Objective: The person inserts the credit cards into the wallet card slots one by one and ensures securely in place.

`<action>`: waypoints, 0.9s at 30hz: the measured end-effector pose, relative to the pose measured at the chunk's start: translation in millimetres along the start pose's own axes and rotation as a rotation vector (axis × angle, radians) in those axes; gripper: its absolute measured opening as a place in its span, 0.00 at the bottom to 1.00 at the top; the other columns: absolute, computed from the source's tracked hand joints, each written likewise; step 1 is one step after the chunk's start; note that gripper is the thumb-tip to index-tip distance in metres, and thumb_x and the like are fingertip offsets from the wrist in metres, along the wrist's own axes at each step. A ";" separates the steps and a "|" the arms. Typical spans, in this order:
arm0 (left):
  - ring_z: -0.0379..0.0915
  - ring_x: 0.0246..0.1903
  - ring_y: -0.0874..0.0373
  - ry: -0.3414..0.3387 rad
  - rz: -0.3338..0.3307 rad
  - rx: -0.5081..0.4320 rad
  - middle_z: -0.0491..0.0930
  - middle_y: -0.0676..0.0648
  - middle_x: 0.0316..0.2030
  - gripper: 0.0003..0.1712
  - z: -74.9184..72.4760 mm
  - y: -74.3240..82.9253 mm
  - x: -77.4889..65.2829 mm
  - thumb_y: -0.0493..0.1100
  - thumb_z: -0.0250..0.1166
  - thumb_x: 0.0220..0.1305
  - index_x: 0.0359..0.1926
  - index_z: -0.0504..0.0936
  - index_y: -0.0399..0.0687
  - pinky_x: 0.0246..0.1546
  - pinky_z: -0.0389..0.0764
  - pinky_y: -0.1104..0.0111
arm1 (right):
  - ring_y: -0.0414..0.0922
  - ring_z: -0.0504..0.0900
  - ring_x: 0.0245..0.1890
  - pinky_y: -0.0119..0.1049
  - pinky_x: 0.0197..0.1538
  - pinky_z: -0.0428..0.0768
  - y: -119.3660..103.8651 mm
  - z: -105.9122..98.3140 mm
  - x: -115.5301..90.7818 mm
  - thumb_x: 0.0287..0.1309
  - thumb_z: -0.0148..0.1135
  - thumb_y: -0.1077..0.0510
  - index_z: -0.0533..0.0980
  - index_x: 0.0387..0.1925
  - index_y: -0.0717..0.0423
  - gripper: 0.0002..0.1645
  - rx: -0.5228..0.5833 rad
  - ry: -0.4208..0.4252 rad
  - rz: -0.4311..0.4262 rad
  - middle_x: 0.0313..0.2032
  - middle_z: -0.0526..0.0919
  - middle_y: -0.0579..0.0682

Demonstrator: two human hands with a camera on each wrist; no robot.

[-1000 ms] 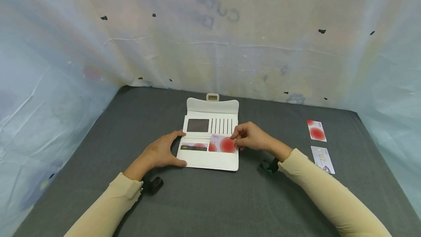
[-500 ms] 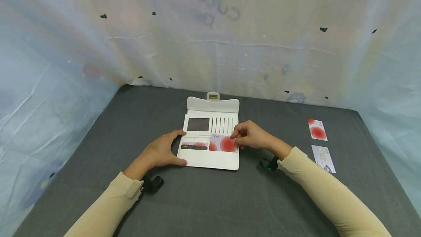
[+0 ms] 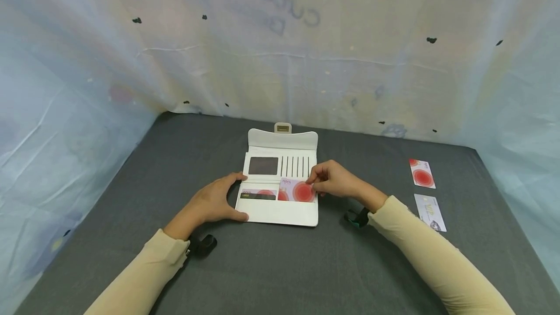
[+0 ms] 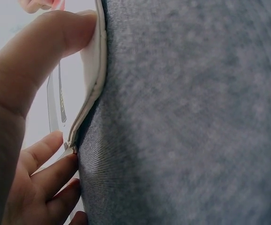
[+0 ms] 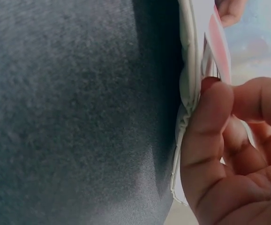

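Note:
A white wallet (image 3: 280,214) lies unfolded on the dark cloth, its flap turned to the back. In the head view my left hand (image 3: 213,201) is spread at its left edge. The left thumb rests on the front corner and the fingertips touch the edge near the fold. My right hand (image 3: 333,180) pinches the right edge of a card (image 3: 290,189) with a red circle. This card stands over the right front pocket, its lower edge at the pocket's opening. Beside it, another card (image 3: 259,192) with a dark stripe sits in the left front pocket, mostly hidden.
To the right on the cloth lie a red-circle card (image 3: 422,174) and a pale card (image 3: 430,212). The wallet's back panel has a dark window (image 3: 263,166) and a row of narrow slots (image 3: 295,166). A light curtain (image 3: 280,62) encloses the table's back and sides.
Both hands, the wallet and the card keep nearly the same place; only a slight shift of the view shows.

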State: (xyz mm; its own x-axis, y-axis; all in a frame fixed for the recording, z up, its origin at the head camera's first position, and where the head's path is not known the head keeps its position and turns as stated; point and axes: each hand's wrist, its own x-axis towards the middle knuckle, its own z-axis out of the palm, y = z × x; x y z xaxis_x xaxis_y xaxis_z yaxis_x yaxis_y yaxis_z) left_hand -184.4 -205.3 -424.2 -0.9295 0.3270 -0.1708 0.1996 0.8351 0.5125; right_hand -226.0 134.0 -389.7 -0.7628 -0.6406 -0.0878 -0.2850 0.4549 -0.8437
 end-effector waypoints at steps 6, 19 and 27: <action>0.64 0.66 0.45 0.005 -0.009 0.014 0.65 0.46 0.69 0.61 0.9 0.5 0.5 0.71 0.77 0.31 0.69 0.63 0.64 0.59 0.68 0.45 | 0.60 0.77 0.21 0.33 0.24 0.76 1.1 -1.5 -0.3 0.57 0.60 0.70 0.81 0.34 0.66 0.05 0.011 -0.007 -0.008 0.22 0.81 0.65; 0.67 0.64 0.46 0.030 -0.011 0.037 0.69 0.46 0.66 0.59 -2.3 3.3 1.1 0.71 0.77 0.29 0.67 0.65 0.64 0.57 0.70 0.46 | 0.40 0.79 0.21 0.31 0.26 0.79 3.2 1.5 2.5 0.53 0.62 0.70 0.81 0.33 0.63 0.05 -0.023 0.005 0.003 0.24 0.85 0.56; 0.68 0.63 0.46 0.016 -0.030 0.042 0.69 0.46 0.66 0.59 -3.4 4.0 0.7 0.71 0.77 0.29 0.67 0.65 0.65 0.56 0.71 0.45 | 0.43 0.83 0.24 0.37 0.32 0.83 2.7 9.1 -5.0 0.55 0.61 0.69 0.80 0.39 0.61 0.09 -0.034 0.084 0.040 0.27 0.85 0.54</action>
State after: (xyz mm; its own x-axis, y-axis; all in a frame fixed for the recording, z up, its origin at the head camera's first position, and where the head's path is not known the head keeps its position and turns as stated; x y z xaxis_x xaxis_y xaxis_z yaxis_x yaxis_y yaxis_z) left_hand -185.4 -203.2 -419.4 -0.9401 0.2944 -0.1720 0.1840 0.8626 0.4712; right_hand -217.7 132.8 -396.4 -0.8195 -0.5681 -0.0751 -0.2719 0.5009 -0.8217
